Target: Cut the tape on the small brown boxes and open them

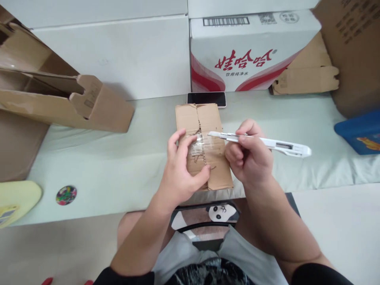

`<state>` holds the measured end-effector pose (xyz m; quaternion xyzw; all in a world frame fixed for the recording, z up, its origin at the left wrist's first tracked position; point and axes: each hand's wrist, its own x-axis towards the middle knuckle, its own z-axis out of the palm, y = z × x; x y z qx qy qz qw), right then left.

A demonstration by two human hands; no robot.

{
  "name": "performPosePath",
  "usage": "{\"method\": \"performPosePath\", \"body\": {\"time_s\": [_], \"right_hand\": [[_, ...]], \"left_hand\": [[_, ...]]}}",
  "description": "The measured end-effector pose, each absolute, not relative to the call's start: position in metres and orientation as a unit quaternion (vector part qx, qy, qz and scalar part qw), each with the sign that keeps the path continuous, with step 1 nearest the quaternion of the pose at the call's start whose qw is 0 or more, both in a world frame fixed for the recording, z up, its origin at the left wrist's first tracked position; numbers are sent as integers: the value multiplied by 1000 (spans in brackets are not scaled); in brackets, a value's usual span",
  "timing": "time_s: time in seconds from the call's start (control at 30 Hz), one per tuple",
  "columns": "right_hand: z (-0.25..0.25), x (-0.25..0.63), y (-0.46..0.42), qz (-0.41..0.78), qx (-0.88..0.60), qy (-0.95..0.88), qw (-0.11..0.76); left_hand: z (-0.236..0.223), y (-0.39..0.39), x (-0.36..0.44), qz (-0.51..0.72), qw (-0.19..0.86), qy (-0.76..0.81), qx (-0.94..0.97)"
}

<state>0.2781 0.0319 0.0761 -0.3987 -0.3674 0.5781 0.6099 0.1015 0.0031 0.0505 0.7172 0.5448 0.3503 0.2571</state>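
Observation:
A small cardboard box (218, 168) lies on the cloth-covered surface, its top flaps meeting along a ragged central seam. Clear tape (196, 147) crosses the seam, which looks torn in places. My left hand (181, 174) rests on the box's left side with fingers spread, the thumb near the seam's lower end. In my right hand (251, 156) is a white utility knife (277, 144), pinched between thumb and fingers. Its blade points left, over the tape near the seam; I cannot tell whether the tip touches it. The right hand's lower fingers are beside the box's right edge.
A phone (206, 99) lies just behind the box. White cartons (252, 51) line the back. Open cardboard boxes (109, 107) stand at left, a blue container (360, 132) at right. A round colourful disc (66, 195) and a yellow bottle (19, 202) are at front left.

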Motion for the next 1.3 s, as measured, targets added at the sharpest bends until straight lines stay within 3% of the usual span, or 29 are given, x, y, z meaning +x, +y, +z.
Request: {"method": "performPosePath", "body": {"time_s": [0.23,0.47,0.77,1.3], "right_hand": [[76,279,29,557,-404,-387,614],[86,279,21,542,-517,-461,476],[88,278,21,360,-583,-618,386],[90,271,21,304,-579,-652,384]], "left_hand": [[50,3,102,355,252,545,717],[48,2,102,369,258,526,722],[49,2,101,357,274,532,717],[48,3,100,369,259,514,730]]}}
